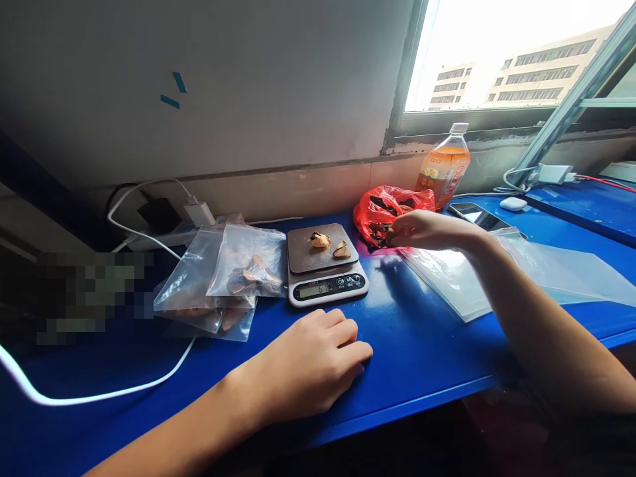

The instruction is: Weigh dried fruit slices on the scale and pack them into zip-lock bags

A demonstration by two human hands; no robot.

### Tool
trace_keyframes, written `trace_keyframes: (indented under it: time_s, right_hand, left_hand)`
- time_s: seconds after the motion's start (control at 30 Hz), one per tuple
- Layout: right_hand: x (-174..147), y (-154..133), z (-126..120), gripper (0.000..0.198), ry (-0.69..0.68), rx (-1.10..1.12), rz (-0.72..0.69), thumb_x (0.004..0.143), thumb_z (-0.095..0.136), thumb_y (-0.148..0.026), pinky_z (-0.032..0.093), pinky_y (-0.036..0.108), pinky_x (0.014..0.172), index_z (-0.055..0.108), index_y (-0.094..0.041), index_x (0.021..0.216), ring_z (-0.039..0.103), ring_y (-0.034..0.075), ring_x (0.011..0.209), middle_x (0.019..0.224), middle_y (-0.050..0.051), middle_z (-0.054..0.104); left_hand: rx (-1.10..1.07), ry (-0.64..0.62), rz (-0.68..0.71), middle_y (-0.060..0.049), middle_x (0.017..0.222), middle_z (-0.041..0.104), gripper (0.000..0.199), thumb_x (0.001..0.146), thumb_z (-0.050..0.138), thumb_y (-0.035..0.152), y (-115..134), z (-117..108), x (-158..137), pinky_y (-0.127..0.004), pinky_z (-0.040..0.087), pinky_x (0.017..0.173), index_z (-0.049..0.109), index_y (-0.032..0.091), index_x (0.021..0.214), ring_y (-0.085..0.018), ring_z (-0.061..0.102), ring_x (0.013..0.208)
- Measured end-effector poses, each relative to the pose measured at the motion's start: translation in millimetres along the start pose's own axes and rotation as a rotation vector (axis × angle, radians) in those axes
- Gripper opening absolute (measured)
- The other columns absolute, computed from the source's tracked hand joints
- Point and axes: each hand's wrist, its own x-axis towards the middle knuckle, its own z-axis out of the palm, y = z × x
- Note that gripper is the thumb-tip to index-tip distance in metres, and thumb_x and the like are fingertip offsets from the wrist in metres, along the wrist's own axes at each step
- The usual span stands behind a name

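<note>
My left hand [318, 358] rests on the blue table in front of a kitchen scale [328, 285], its fingers curled in and nothing showing in them. Two pale brown dried slices [320, 240] lie on the scale's plate, and its display is lit with digits that I cannot read surely. At the mouth of a red plastic bag [365, 212] is my right hand [420, 228], fingers bent down and drawn together. Dark dried pieces [378, 228] show inside the bag. The right fingertips are partly hidden, so what they grip, if anything, cannot be made out.
Clear zip bags [248, 265] with brown slices lie left of the scale. To the right are flat clear bags [462, 291], a phone [481, 215] and a white earphone case [513, 203]. An orange drink bottle [446, 165] stands behind. A white cable [109, 397] crosses the left side.
</note>
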Motion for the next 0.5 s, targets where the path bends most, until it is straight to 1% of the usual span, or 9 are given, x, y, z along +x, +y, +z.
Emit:
trace_keyframes:
  time_s: [0.03,0.1,0.13,0.2,0.27,0.33,0.37,0.47,0.5]
  right_hand:
    - [-2.6,-4.0,-7.3,0.021,-0.059,0.026,0.008,0.078,0.069,-0.039,0.041,0.026,0.048,0.067,-0.02,0.068,0.056,0.014,0.056,0.065,0.001,0.065]
    - [-7.4,-17.2,-18.8,0.025,-0.132,0.114,-0.007,0.082,0.065,-0.044,0.043,0.026,0.051,0.069,-0.02,0.075,0.059,0.015,0.063,0.073,0.002,0.067]
    - [-9.2,-26.2,-21.8,0.026,-0.143,0.169,-0.035,0.083,0.063,-0.045,0.044,0.026,0.053,0.069,-0.02,0.079,0.059,0.015,0.066,0.076,0.002,0.067]
    - [-11.3,-46.9,-20.8,0.026,-0.147,0.27,-0.12,0.084,0.063,-0.045,0.045,0.025,0.055,0.068,-0.02,0.081,0.059,0.015,0.068,0.077,0.002,0.066]
    - [-11.6,-67.5,-11.5,0.023,-0.188,0.354,-0.196,0.085,0.063,-0.042,0.045,0.024,0.055,0.066,-0.019,0.081,0.059,0.014,0.067,0.075,0.001,0.065]
    - [-10.9,-84.3,3.1,0.019,-0.204,0.424,-0.235,0.085,0.064,-0.037,0.047,0.024,0.058,0.064,-0.018,0.083,0.06,0.013,0.069,0.076,0.001,0.067]
    - [-10.6,-90.7,11.1,0.016,-0.188,0.458,-0.246,0.085,0.065,-0.034,0.048,0.024,0.061,0.064,-0.018,0.086,0.061,0.013,0.071,0.079,0.002,0.068]
    - [-10.4,-103.4,31.6,0.015,-0.099,0.529,-0.275,0.084,0.067,-0.027,0.051,0.025,0.066,0.063,-0.018,0.095,0.063,0.013,0.072,0.085,0.002,0.071]
    - [-10.7,-105.8,36.0,0.016,-0.064,0.538,-0.276,0.083,0.067,-0.025,0.051,0.025,0.067,0.062,-0.018,0.097,0.063,0.013,0.072,0.085,0.002,0.071]
  left_hand:
    - [-0.006,0.027,0.003,-0.004,0.078,0.062,0.02,0.095,0.046,0.016,-0.4,0.0,0.0,-0.033,0.047,0.066,0.066,0.018,0.095,-0.019,0.056,0.072]
    - [-0.048,0.142,-0.039,-0.005,0.08,0.064,0.02,0.095,0.046,0.017,-2.3,-0.6,-0.2,-0.032,0.05,0.069,0.066,0.017,0.099,-0.019,0.059,0.074]
    - [-0.081,0.225,-0.092,-0.005,0.084,0.065,0.019,0.095,0.048,0.018,-3.8,-1.4,-0.5,-0.032,0.051,0.071,0.065,0.017,0.103,-0.019,0.061,0.077]
    - [-0.15,0.391,-0.242,-0.007,0.094,0.067,0.02,0.094,0.052,0.022,-8.2,-3.3,-1.0,-0.031,0.054,0.076,0.062,0.016,0.111,-0.019,0.063,0.085]
    - [-0.202,0.509,-0.408,-0.006,0.098,0.066,0.027,0.092,0.058,0.027,-14.1,-5.1,-1.6,-0.029,0.055,0.072,0.059,0.017,0.118,-0.018,0.064,0.088]
    - [-0.234,0.576,-0.533,-0.005,0.097,0.067,0.034,0.09,0.062,0.03,-20.3,-6.0,-1.9,-0.026,0.055,0.064,0.057,0.017,0.121,-0.017,0.064,0.084]
    - [-0.241,0.594,-0.565,-0.004,0.095,0.068,0.033,0.09,0.063,0.03,-23.3,-6.2,-2.1,-0.025,0.054,0.063,0.058,0.017,0.12,-0.016,0.065,0.081]
    - [-0.187,0.613,-0.554,0.0,0.084,0.07,0.013,0.092,0.059,0.023,-32.2,-7.1,-3.1,-0.024,0.053,0.066,0.065,0.018,0.102,-0.013,0.065,0.072]
    - [-0.151,0.612,-0.541,0.001,0.082,0.07,0.01,0.092,0.057,0.022,-35.4,-8.0,-3.9,-0.024,0.052,0.067,0.066,0.019,0.096,-0.013,0.065,0.07]
